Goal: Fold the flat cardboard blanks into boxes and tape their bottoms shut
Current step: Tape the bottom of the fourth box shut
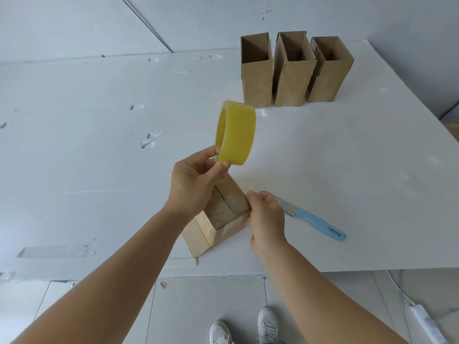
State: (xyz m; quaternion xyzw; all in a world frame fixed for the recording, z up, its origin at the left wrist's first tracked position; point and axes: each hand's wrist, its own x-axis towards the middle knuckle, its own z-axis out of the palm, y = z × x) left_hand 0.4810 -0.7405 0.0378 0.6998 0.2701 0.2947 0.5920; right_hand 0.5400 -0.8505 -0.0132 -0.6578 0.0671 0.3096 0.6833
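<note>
A cardboard box lies on its side on the white table, its taped bottom flaps facing up towards me. My left hand holds a yellow tape roll lifted above the box, pinching it at its lower edge. My right hand grips the right edge of the box, fingers curled at the corner where clear tape runs down the side.
Three upright open cardboard boxes stand in a row at the back right. A knife with a blue handle lies on the table just right of my right hand. The table's front edge is close; the floor and my shoes show below.
</note>
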